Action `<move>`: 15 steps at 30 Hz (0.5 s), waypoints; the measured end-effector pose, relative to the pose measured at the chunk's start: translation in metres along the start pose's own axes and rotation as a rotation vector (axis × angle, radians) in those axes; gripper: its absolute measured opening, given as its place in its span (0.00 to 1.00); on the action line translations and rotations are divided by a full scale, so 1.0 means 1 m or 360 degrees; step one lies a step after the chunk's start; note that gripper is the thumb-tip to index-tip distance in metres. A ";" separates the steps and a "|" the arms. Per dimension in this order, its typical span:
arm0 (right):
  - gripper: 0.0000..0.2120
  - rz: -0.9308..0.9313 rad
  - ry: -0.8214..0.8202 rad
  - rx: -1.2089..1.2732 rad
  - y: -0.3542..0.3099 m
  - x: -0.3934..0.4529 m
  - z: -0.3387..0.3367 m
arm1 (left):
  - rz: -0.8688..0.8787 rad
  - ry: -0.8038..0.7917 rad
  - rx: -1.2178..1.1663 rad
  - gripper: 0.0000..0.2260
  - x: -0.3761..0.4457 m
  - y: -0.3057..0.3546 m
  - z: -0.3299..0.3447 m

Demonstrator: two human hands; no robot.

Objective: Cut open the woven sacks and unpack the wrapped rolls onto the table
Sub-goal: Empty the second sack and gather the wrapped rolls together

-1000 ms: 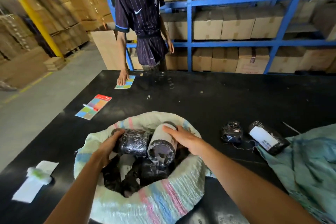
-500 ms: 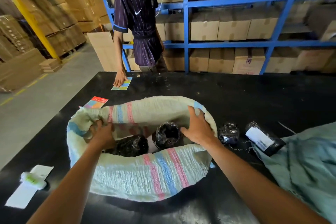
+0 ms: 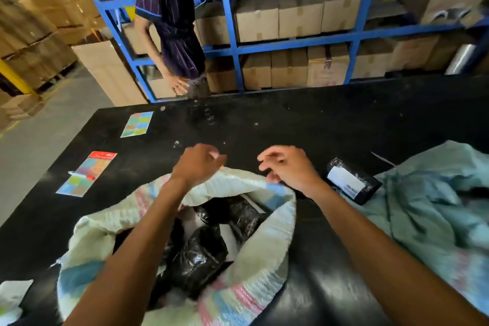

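A pale woven sack (image 3: 254, 280) with pink and blue stripes lies open on the black table (image 3: 291, 124) in front of me. Several black wrapped rolls (image 3: 201, 259) lie inside it. My left hand (image 3: 197, 164) and my right hand (image 3: 291, 169) are at the sack's far rim with fingers curled, and they seem to hold that rim up as a flap; the frame is blurred. One black roll with a white label (image 3: 352, 182) lies on the table just right of my right wrist.
A crumpled teal sack (image 3: 436, 206) covers the table's right side. Two coloured cards (image 3: 137, 124) (image 3: 87, 173), one with a red pen, lie at the left, and white paper (image 3: 13, 296) at the near left corner. A person (image 3: 172, 21) stands at the far edge before blue racks of boxes.
My hands have moved from the sack's sides to its far rim, and the mouth now gapes toward me. The person opposite has lifted their hand off the card.
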State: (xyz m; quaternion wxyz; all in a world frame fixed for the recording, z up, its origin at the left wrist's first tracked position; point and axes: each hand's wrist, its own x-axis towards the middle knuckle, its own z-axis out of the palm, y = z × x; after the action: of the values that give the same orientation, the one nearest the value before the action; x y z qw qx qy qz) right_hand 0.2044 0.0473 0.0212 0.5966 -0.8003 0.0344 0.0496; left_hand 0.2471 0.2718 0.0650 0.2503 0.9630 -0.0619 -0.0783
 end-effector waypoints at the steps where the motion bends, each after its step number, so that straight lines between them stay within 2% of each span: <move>1: 0.08 0.0053 0.0193 0.0013 0.015 0.008 -0.015 | 0.0074 -0.0023 -0.0087 0.10 0.008 0.020 0.010; 2: 0.08 0.0084 0.0339 -0.0121 0.035 0.017 -0.028 | 0.0123 -0.0065 -0.0165 0.10 0.015 0.036 0.022; 4: 0.10 0.0247 0.0463 -0.0594 0.076 0.033 -0.057 | 0.0210 -0.0157 -0.0240 0.08 0.035 0.067 0.054; 7: 0.30 0.0616 0.0511 -0.1114 0.132 0.044 -0.089 | 0.0245 -0.0311 -0.0212 0.06 0.073 0.097 0.109; 8: 0.35 0.0705 0.0496 -0.1205 0.147 0.045 -0.095 | 0.0220 -0.0391 -0.0162 0.08 0.087 0.102 0.128; 11: 0.44 0.0866 0.0427 -0.1371 0.190 0.050 -0.105 | 0.0143 -0.0675 0.0114 0.29 0.130 0.110 0.189; 13: 0.46 0.0798 0.0520 -0.1565 0.204 0.051 -0.106 | 0.0085 -0.0844 0.0298 0.43 0.146 0.110 0.220; 15: 0.47 0.0735 0.0612 -0.1658 0.211 0.053 -0.108 | 0.0070 -0.0986 0.0433 0.52 0.157 0.108 0.251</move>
State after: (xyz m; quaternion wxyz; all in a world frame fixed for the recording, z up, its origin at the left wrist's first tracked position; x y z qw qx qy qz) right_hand 0.2367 -0.1165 -0.1556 0.0829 -0.9537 0.2859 0.0426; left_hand 0.3467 0.0351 -0.1171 0.0903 0.9165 -0.1656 -0.3528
